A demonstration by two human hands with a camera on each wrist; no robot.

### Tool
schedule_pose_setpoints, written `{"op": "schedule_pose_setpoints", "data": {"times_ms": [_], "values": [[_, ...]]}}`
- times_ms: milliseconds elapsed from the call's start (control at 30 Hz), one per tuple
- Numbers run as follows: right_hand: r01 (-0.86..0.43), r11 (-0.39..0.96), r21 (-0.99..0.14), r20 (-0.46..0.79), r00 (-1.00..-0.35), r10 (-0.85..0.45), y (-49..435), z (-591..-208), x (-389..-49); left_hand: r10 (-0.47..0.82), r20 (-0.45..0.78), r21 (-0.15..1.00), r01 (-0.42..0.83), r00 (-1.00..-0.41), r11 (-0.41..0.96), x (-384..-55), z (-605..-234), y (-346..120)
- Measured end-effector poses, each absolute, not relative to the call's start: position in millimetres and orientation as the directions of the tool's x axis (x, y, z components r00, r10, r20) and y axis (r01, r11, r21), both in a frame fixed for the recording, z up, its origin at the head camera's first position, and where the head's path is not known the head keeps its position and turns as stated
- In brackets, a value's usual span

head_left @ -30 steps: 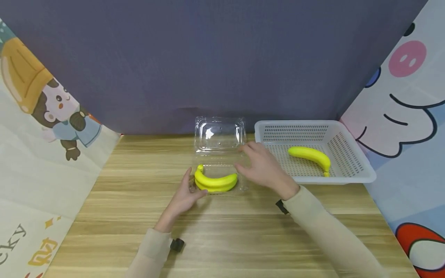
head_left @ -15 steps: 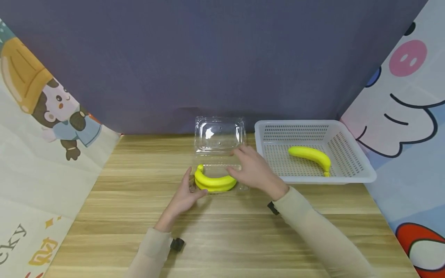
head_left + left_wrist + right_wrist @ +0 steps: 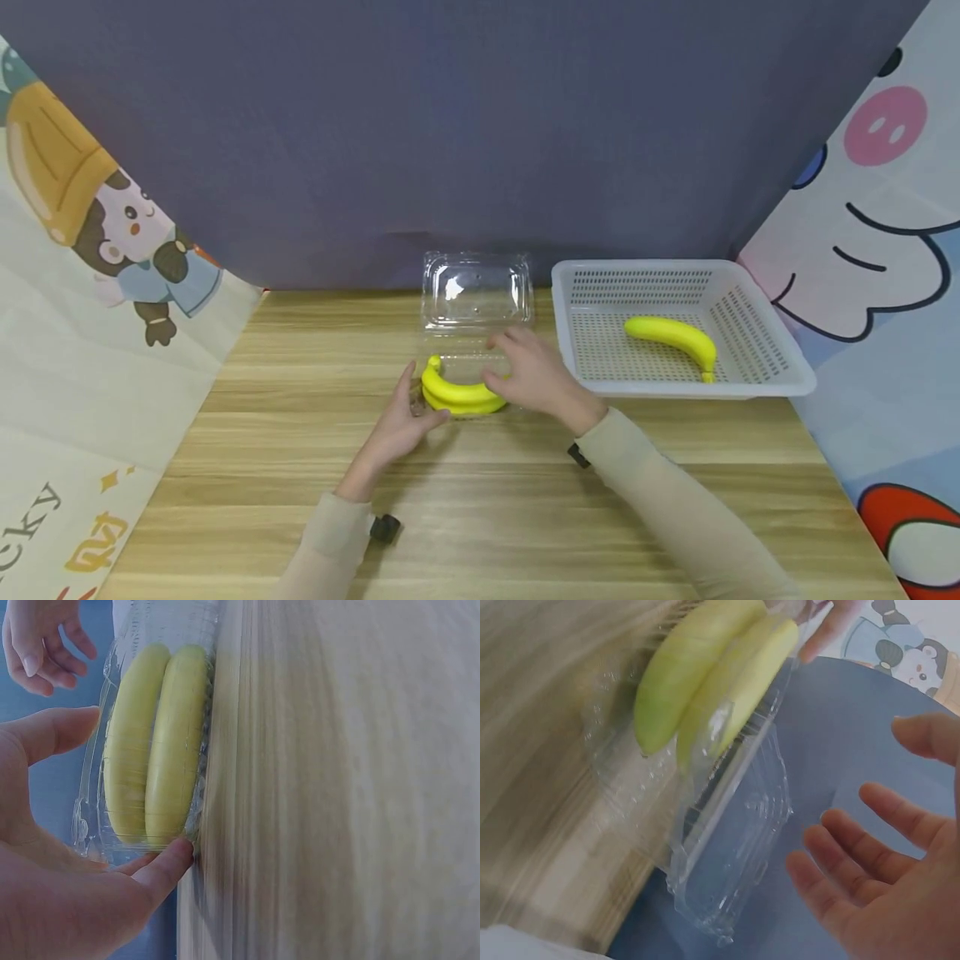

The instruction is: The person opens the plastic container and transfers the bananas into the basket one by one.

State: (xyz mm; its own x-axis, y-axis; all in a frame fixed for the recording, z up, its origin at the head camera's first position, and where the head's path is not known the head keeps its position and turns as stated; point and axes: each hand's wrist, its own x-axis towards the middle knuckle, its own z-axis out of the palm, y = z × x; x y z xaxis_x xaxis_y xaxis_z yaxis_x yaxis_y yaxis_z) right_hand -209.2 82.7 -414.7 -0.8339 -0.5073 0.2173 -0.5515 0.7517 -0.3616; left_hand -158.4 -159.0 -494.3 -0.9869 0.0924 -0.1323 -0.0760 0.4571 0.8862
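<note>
A clear plastic clamshell box [image 3: 465,361] lies on the table, its lid [image 3: 477,292] folded back and raised behind it. Two yellow bananas [image 3: 459,396] lie side by side inside the box; their right ends are hidden in the head view. My left hand [image 3: 396,427] holds the box at its front left corner, fingers at the left end and thumb at the front. In the left wrist view an index fingertip [image 3: 178,855] touches the box's lower end. Above the box's right side is my right hand [image 3: 536,375], fingers relaxed and apart, holding nothing [image 3: 885,877].
A white perforated basket [image 3: 765,317] stands at the right with a single banana [image 3: 675,335] in it. Behind the table [image 3: 480,517] rises a dark grey wall panel [image 3: 480,125]. Printed cartoon sheets flank both sides.
My right hand has moved left, from the box's right edge to over its right part, covering the bananas' ends. The left hand, box and bananas have stayed in place.
</note>
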Motion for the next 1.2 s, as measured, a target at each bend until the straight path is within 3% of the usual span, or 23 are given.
{"op": "schedule_pose_setpoints", "data": {"times_ms": [1200], "values": [[-0.548,0.744,-0.381,0.036,-0.813,-0.581,44,-450,-213,0.090,-0.122,0.873,-0.063,-0.988,0.483,-159,-494,-158]]}}
